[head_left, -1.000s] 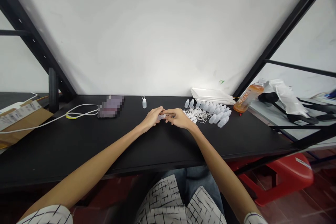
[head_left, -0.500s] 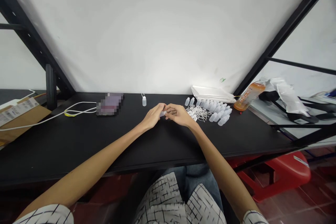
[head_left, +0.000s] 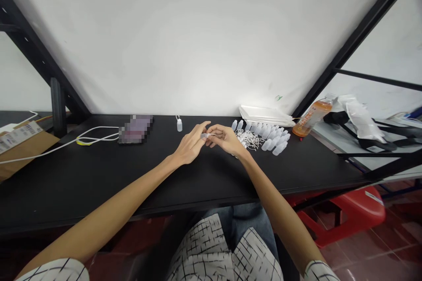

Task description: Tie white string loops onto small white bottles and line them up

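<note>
Between my hands, above the black table [head_left: 211, 184], is a small translucent white plastic bottle [head_left: 205, 135]. My left hand [head_left: 190, 145] is closed around the bottle's body, with its index finger stretched forward. At the bottle's right end, the fingertips of my right hand [head_left: 227, 138] pinch a small white cap with a cord, mostly hidden by the fingers. Just right of that hand lies a pile of white cords with caps [head_left: 251, 140]. Several similar bottles [head_left: 279, 147] lie around the pile. One capped bottle [head_left: 180, 125] with a cord loop stands farther back, left of my hands.
A phone-like device [head_left: 135, 129], blurred out, and a white cable [head_left: 95, 128] lie to the left, with a cardboard package [head_left: 26, 142] beyond. White plastic bags [head_left: 263, 115] lie at the back. An orange drink bottle [head_left: 311, 117] leans at right. Below is a red stool [head_left: 359, 215].
My left index finger has straightened and lifted off the small bottle. My right fingertips have shifted slightly at its end, and a bit of white cord now shows. The view has moved slightly.
</note>
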A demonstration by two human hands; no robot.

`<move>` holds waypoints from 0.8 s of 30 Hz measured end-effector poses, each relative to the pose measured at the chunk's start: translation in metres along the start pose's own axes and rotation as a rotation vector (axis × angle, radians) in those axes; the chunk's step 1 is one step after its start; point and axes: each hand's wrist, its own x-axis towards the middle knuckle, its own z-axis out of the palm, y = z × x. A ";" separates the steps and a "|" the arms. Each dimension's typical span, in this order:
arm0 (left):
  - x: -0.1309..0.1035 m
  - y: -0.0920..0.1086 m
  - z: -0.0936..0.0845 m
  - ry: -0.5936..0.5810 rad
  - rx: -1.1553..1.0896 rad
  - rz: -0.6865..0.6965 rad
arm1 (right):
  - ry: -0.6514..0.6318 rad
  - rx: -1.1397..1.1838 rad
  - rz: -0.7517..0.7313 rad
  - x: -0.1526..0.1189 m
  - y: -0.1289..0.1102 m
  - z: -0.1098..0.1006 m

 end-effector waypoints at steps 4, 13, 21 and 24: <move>0.003 -0.002 0.002 0.021 0.016 0.046 | 0.069 0.023 -0.023 0.001 0.000 -0.003; 0.008 -0.011 -0.005 -0.035 0.163 0.170 | 0.079 0.017 0.006 0.001 0.002 -0.008; 0.005 -0.014 0.002 0.012 0.196 0.364 | 0.044 0.150 0.043 -0.005 -0.004 -0.013; 0.006 -0.014 0.003 0.027 0.203 0.400 | 0.065 0.186 0.045 -0.005 -0.003 -0.013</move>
